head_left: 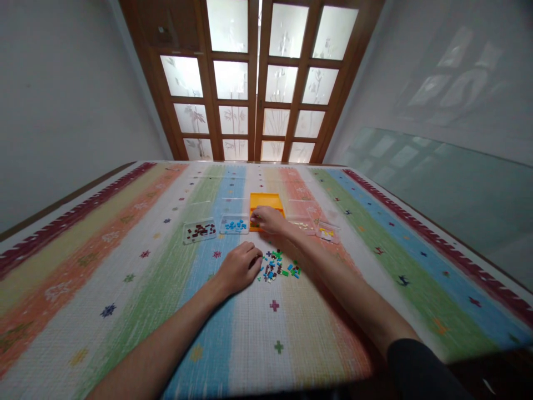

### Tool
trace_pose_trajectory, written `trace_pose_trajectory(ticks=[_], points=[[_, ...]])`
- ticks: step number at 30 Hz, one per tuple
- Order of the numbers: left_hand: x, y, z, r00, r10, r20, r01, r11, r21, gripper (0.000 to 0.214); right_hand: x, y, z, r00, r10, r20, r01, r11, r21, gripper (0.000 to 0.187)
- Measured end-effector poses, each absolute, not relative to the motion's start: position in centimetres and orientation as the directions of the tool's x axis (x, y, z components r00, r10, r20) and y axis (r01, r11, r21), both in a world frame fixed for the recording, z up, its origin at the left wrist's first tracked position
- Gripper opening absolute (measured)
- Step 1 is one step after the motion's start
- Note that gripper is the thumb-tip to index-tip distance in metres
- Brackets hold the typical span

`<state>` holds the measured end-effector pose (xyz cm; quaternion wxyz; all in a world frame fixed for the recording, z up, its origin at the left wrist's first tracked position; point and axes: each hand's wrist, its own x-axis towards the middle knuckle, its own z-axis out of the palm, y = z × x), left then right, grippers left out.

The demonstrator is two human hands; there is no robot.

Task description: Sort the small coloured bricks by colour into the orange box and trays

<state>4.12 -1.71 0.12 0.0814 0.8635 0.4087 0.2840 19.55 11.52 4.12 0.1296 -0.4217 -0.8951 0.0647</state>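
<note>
My right hand (268,219) reaches over the front part of an orange box (266,199) with its lid tipped back. Its fingers are pinched together at the box's left side, and whatever they hold is too small to make out. On the cloth, my left hand (239,268) rests with curled fingers at the left edge of a loose pile of small building bricks (272,268). The pile mixes blue, green, brown and pale pieces. What the left fingertips hold, if anything, is hidden.
Left of the orange box stand a clear tray of brown bricks (200,230) and another of blue bricks (235,225). To its right are a clear tray of pale bricks (300,226), partly behind my right wrist, and one of yellow bricks (327,232). A striped tablecloth (158,300) covers the table.
</note>
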Motion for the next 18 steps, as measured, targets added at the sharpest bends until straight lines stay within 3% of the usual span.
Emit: trace_pose_trajectory(ticks=[8, 13, 18], points=[[4.1, -1.8, 0.1, 0.498, 0.759, 0.420, 0.655, -0.646, 0.391, 0.016, 21.6, 10.1, 5.6, -0.552, 0.802, 0.228, 0.787, 0.591, -0.175, 0.026], [4.1, -1.7, 0.1, 0.502, 0.755, 0.422, 0.648, -0.652, 0.395, 0.018, 24.9, 8.3, 6.2, -0.591, 0.737, 0.328, 0.683, 0.674, -0.283, 0.024], [4.0, -1.7, 0.0, 0.501, 0.756, 0.421, 0.649, -0.650, 0.395, 0.018, 27.9, 5.0, 5.1, -0.672, 0.694, 0.261, 0.588, 0.713, -0.382, 0.019]])
